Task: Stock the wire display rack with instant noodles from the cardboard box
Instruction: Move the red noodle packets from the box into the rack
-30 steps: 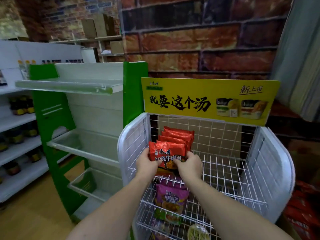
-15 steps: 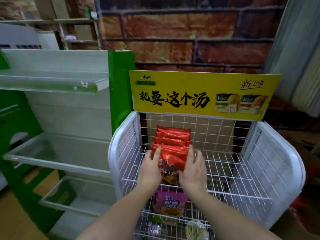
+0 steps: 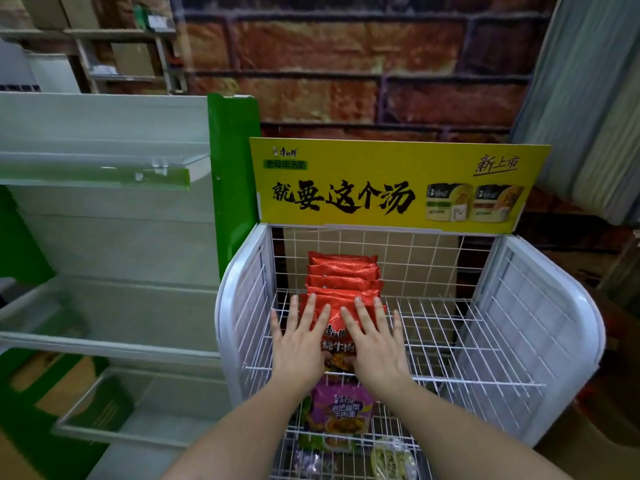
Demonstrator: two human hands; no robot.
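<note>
A white wire display rack [image 3: 460,327] stands under a yellow sign [image 3: 398,185]. On the left of its top shelf leans a row of several red instant noodle packets [image 3: 343,271]. The front red packet [image 3: 337,336] lies tilted against the row. My left hand [image 3: 299,341] and my right hand [image 3: 375,341] lie flat on that front packet with straight, spread fingers. On the shelf below sits a purple noodle packet [image 3: 341,408]. The cardboard box is not in view.
A green and white shelf unit [image 3: 114,174] with bare shelves stands to the left of the rack. A brick wall [image 3: 346,64] is behind. The right part of the rack's top shelf holds nothing. More packets [image 3: 393,460] lie on a lower tier.
Both hands held the front red packet upright a second ago. They have set it down against the row and opened flat on it. The camera has shifted right.
</note>
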